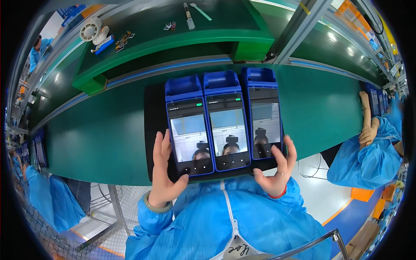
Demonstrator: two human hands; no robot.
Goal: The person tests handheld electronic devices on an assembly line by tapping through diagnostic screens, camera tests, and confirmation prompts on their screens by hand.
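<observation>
Three blue handheld payment terminals lie side by side on a black mat [155, 112], screens up, each with an open tray-like top end. The left terminal [189, 125] and the middle terminal [227, 125] have bright screens with a live camera picture. A dimmer picture shows on the right terminal [265, 115], set slightly apart. Beside the left terminal is my left hand [165, 180], open, its fingers stretched up along the side and its thumb at the lower edge. My right hand [277, 173] is open at the right terminal's lower right corner, fingers apart, one fingertip by the screen.
The green worktable [320, 104] carries a raised green shelf [173, 52] at the back. On that shelf are a white tape roll [90, 30], a marker pen [189, 17], a pale green stick tool [201, 11] and small parts [124, 41]. People in blue smocks sit at both sides.
</observation>
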